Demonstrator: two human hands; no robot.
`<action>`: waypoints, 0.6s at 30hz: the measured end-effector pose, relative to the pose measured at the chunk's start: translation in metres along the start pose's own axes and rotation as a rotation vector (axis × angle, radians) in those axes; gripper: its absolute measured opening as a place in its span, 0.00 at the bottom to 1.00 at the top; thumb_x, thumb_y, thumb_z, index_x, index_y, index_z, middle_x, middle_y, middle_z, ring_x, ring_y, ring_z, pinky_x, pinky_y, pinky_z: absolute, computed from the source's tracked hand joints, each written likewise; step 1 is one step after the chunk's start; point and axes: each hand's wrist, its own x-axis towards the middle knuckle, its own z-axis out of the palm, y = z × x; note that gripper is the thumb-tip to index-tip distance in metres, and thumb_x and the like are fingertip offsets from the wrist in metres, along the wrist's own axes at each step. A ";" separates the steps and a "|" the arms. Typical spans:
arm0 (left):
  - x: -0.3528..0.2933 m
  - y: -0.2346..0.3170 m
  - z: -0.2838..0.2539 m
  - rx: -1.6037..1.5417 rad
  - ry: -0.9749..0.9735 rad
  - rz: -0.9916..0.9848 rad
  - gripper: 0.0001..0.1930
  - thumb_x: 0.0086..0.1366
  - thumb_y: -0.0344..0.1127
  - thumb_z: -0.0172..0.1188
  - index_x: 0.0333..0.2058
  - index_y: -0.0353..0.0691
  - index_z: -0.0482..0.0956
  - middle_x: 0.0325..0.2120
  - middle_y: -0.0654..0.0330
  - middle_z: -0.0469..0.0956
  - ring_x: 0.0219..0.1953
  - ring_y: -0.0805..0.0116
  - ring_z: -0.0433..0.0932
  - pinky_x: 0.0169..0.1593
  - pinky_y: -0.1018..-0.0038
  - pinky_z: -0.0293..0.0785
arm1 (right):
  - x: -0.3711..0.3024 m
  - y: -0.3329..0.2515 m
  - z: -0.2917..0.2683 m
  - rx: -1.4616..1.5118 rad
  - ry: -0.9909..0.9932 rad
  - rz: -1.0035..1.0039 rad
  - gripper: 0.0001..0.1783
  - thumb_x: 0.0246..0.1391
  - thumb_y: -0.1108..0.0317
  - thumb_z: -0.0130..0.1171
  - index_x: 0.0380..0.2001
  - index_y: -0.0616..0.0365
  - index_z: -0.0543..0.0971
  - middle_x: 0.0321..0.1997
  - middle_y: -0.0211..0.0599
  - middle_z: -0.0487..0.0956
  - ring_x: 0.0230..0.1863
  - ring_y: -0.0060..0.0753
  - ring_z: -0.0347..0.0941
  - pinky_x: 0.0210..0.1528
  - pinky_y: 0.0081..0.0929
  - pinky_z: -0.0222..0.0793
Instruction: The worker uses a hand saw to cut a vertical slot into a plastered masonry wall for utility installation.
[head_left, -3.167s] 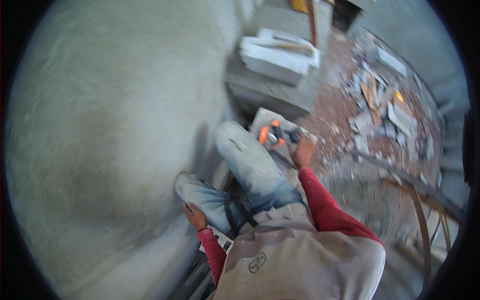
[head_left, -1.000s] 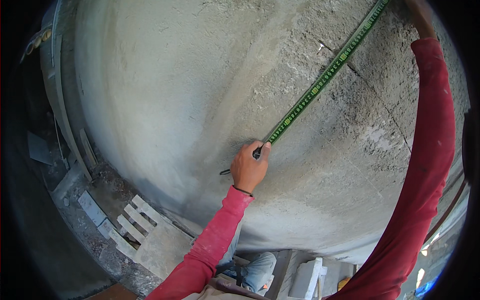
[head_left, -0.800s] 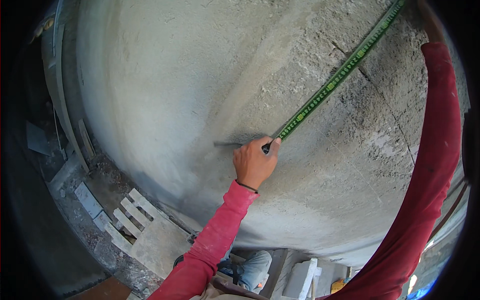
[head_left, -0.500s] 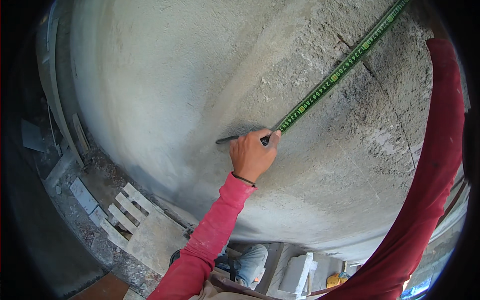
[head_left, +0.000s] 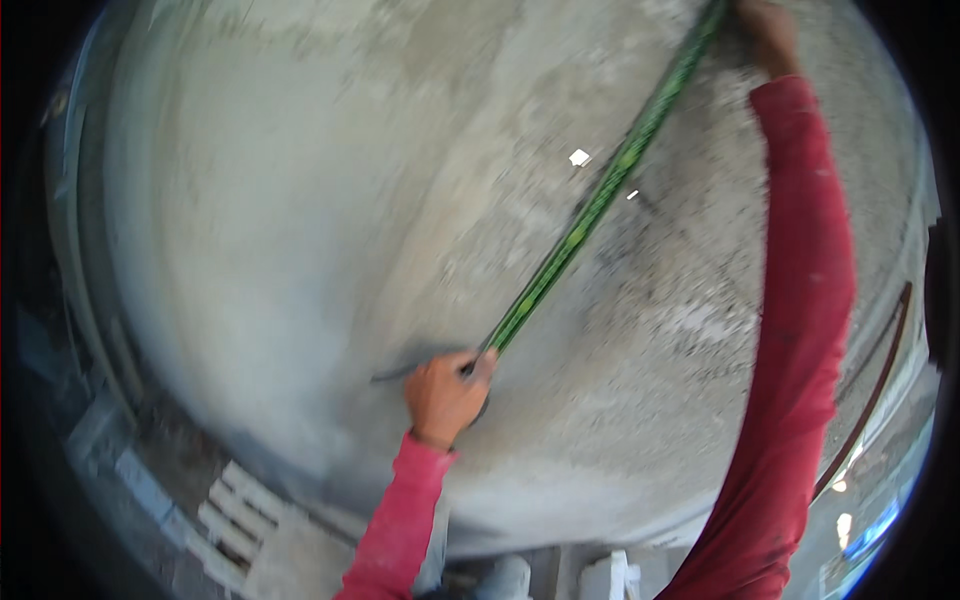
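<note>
Left hand (head_left: pixel 447 398) is closed around the lower end of a green tape measure (head_left: pixel 601 198), which slants up rightward along a rough plastered wall (head_left: pixel 270 230). At its upper end is the right hand (head_left: pixel 768 40), whose grip I cannot tell. Below left lies a slatted wooden pallet (head_left: pixel 285 560).

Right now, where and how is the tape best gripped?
Probably the tape is best held at its dark lower end, from the lower left, where the left hand grips it: the long, thin green strip slants up and right from there.
</note>
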 end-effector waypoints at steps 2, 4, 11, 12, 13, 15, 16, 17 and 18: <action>-0.005 0.007 -0.014 -0.015 -0.065 -0.077 0.17 0.62 0.54 0.60 0.28 0.48 0.87 0.22 0.50 0.80 0.28 0.44 0.79 0.31 0.57 0.71 | -0.005 -0.030 -0.013 0.078 -0.081 0.117 0.23 0.50 0.56 0.67 0.19 0.71 0.79 0.15 0.43 0.76 0.17 0.35 0.71 0.25 0.42 0.67; -0.006 0.007 -0.007 -0.058 -0.089 -0.053 0.16 0.61 0.54 0.60 0.28 0.49 0.87 0.22 0.51 0.80 0.28 0.44 0.79 0.31 0.58 0.72 | -0.012 -0.044 -0.026 0.041 -0.033 0.154 0.23 0.50 0.54 0.66 0.21 0.70 0.81 0.18 0.47 0.79 0.20 0.42 0.76 0.27 0.42 0.69; -0.006 0.006 -0.008 -0.037 -0.130 -0.108 0.16 0.61 0.56 0.61 0.30 0.53 0.89 0.22 0.54 0.82 0.27 0.49 0.81 0.32 0.60 0.73 | 0.005 -0.058 -0.034 -0.207 0.018 0.255 0.23 0.49 0.52 0.66 0.32 0.66 0.85 0.37 0.56 0.84 0.44 0.56 0.82 0.45 0.44 0.76; -0.004 0.008 -0.006 -0.028 -0.128 -0.102 0.16 0.61 0.56 0.61 0.30 0.53 0.89 0.22 0.54 0.82 0.27 0.49 0.81 0.32 0.60 0.73 | 0.010 -0.054 -0.033 -0.203 -0.028 0.220 0.23 0.50 0.51 0.66 0.34 0.65 0.84 0.39 0.56 0.84 0.46 0.56 0.81 0.49 0.46 0.74; -0.004 0.010 -0.003 -0.017 -0.127 -0.092 0.16 0.61 0.57 0.60 0.30 0.54 0.89 0.21 0.55 0.82 0.27 0.50 0.81 0.32 0.61 0.73 | 0.012 -0.050 -0.032 -0.199 -0.076 0.182 0.24 0.50 0.51 0.65 0.37 0.65 0.84 0.41 0.57 0.84 0.47 0.57 0.81 0.54 0.49 0.72; 0.000 0.011 -0.007 -0.006 -0.114 -0.086 0.17 0.61 0.57 0.60 0.31 0.54 0.89 0.21 0.56 0.82 0.27 0.50 0.81 0.32 0.61 0.74 | 0.015 -0.036 -0.033 -0.157 -0.055 0.198 0.23 0.50 0.51 0.67 0.35 0.65 0.84 0.38 0.54 0.83 0.43 0.52 0.80 0.50 0.45 0.72; 0.002 0.011 -0.009 0.010 -0.150 -0.102 0.17 0.61 0.58 0.60 0.31 0.55 0.89 0.21 0.56 0.82 0.27 0.51 0.81 0.33 0.61 0.74 | 0.016 -0.026 -0.035 -0.121 -0.040 0.205 0.23 0.50 0.52 0.68 0.33 0.66 0.85 0.35 0.50 0.83 0.39 0.48 0.80 0.45 0.41 0.72; 0.001 0.014 -0.010 0.022 -0.186 -0.120 0.17 0.62 0.58 0.59 0.31 0.55 0.89 0.20 0.57 0.82 0.27 0.51 0.81 0.33 0.62 0.74 | 0.020 -0.015 -0.037 -0.086 -0.026 0.207 0.22 0.49 0.53 0.69 0.31 0.66 0.85 0.32 0.47 0.83 0.35 0.43 0.80 0.41 0.36 0.72; 0.001 0.016 -0.011 0.012 -0.182 -0.120 0.17 0.62 0.58 0.59 0.31 0.55 0.89 0.20 0.57 0.82 0.27 0.51 0.81 0.33 0.62 0.74 | 0.021 -0.009 -0.038 -0.059 -0.011 0.210 0.21 0.49 0.54 0.71 0.29 0.67 0.85 0.29 0.44 0.83 0.31 0.38 0.79 0.37 0.32 0.72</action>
